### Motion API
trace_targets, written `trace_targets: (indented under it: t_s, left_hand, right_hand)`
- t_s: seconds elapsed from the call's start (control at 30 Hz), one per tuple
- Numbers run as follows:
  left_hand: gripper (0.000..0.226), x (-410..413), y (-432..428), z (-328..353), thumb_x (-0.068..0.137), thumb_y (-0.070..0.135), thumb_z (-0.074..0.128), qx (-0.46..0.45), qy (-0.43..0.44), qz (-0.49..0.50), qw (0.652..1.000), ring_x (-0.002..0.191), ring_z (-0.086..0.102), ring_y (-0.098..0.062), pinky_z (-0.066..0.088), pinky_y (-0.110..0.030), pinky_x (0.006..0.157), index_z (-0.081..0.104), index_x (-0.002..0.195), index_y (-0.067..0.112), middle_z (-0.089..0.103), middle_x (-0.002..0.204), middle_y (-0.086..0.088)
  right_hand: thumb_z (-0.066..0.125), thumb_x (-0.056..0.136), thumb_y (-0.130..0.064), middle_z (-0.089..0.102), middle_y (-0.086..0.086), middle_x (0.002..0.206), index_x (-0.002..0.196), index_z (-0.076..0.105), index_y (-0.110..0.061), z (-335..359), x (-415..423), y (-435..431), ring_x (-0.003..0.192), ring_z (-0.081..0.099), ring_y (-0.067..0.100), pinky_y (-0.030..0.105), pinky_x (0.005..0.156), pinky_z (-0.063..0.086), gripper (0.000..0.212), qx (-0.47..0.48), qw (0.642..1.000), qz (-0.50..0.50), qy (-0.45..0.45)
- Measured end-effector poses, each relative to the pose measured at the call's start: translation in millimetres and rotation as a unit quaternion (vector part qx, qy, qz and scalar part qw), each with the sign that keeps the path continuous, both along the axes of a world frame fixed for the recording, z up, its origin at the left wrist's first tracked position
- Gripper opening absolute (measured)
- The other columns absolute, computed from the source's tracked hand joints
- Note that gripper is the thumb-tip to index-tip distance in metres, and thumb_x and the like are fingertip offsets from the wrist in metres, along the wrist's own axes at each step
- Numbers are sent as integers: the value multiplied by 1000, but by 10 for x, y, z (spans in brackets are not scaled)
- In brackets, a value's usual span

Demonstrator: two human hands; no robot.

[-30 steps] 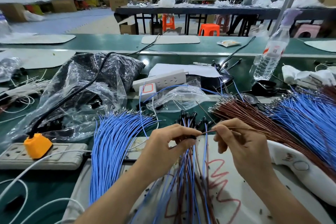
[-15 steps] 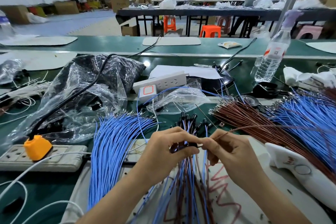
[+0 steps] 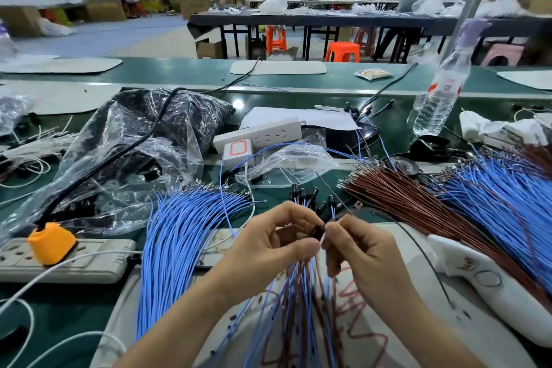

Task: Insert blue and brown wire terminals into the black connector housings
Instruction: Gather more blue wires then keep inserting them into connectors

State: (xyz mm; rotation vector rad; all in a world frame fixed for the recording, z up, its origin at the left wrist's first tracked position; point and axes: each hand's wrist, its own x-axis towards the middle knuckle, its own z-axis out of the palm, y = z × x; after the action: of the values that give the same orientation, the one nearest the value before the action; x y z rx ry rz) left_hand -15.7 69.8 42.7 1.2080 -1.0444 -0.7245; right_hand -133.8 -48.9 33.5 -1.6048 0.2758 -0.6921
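Observation:
My left hand (image 3: pixel 277 240) grips a bundle of finished blue and brown wires (image 3: pixel 301 302) and pinches a black connector housing (image 3: pixel 318 231) between thumb and forefinger. Several more black housings (image 3: pixel 304 193) stick up behind my fingers. My right hand (image 3: pixel 355 251) pinches a thin brown wire (image 3: pixel 418 243) with its end right at that housing; the terminal tip is hidden between our fingertips. The wire arcs away to the right. Loose blue wires (image 3: pixel 179 233) fan out on the left. A brown wire pile (image 3: pixel 418 203) and more blue wires (image 3: pixel 507 197) lie on the right.
A power strip with an orange plug (image 3: pixel 52 243) sits at the left. Crumpled plastic bags (image 3: pixel 128 146) lie behind the blue wires. A white power strip (image 3: pixel 260 136), a water bottle (image 3: pixel 439 95) and a white handheld device (image 3: pixel 490 281) are around the white mat (image 3: pixel 388 346).
My right hand has moved left with the brown wire until its fingertips meet my left hand's at the housing. The left hand has stayed nearly still.

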Motion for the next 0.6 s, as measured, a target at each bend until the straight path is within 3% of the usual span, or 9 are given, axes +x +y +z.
trace_targets:
  t_s: [0.2, 0.27, 0.43, 0.5, 0.6]
  left_hand:
    - [24, 23, -4, 13, 75, 8, 72, -52, 46, 46, 997, 72, 65, -10, 50, -18, 69, 56, 94, 7, 69, 79, 0]
    - [26, 27, -1, 23, 73, 11, 71, -57, 45, 59, 996, 73, 67, -12, 52, -21, 71, 54, 92, 8, 71, 82, -3]
    - [28, 38, -9, 12, 70, 16, 75, -68, 55, 105, 991, 71, 66, -14, 52, -23, 70, 55, 88, 10, 72, 85, -6]
    - [23, 98, -28, 37, 71, 9, 70, -117, 159, 160, 967, 68, 66, -14, 53, -20, 65, 55, 89, 12, 72, 82, -8]
    - [28, 257, -25, 60, 74, 1, 59, -192, 365, 234, 880, 67, 68, -12, 53, -16, 61, 53, 100, 10, 72, 76, -8]
  right_hand:
    - [67, 72, -25, 60, 9, 56, 71, 69, -8, -5, 10, 32, 45, 52, 18, 22, 45, 44, 18, 82, 993, 78, 14]
    - [71, 68, -24, 60, 10, 57, 74, 70, -2, -2, -5, 10, 46, 52, 18, 22, 45, 44, 23, 93, 991, 90, 15]
    - [76, 72, -15, 55, 2, 52, 61, 68, -11, -5, -5, 23, 45, 49, 13, 19, 45, 41, 14, 107, 982, 154, 34]
    - [71, 66, -20, 53, -1, 51, 57, 66, -15, 19, -30, 14, 43, 47, 10, 17, 44, 39, 12, 148, 961, 225, 54]
    - [73, 70, -18, 59, -5, 55, 62, 65, -20, 59, -102, -7, 45, 50, 8, 15, 45, 40, 12, 198, 902, 378, 75]
